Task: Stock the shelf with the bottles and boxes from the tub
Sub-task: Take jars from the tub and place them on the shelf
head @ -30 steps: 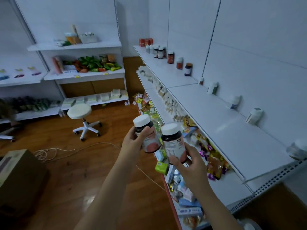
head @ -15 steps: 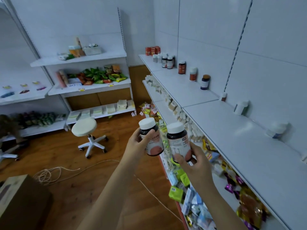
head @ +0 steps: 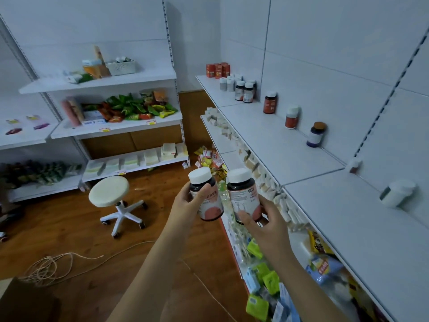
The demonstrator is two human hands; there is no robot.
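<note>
Beside white shelving (head: pixel 290 145), each raised hand grips one upright bottle: left hand (head: pixel 185 205), right hand (head: pixel 267 219)

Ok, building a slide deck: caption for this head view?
Left hand and right hand each hold a dark bottle beside the white shelf.

White stool (head: pixel 109 191), coiled cord (head: pixel 46 270)

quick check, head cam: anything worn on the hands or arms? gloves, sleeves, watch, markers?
Nothing visible. Left hand and right hand are bare, no gloves or rings seen. Both forearms are bare to the frame's bottom edge: no sleeves, watch, bands, cables or tracking markers in view.
</note>
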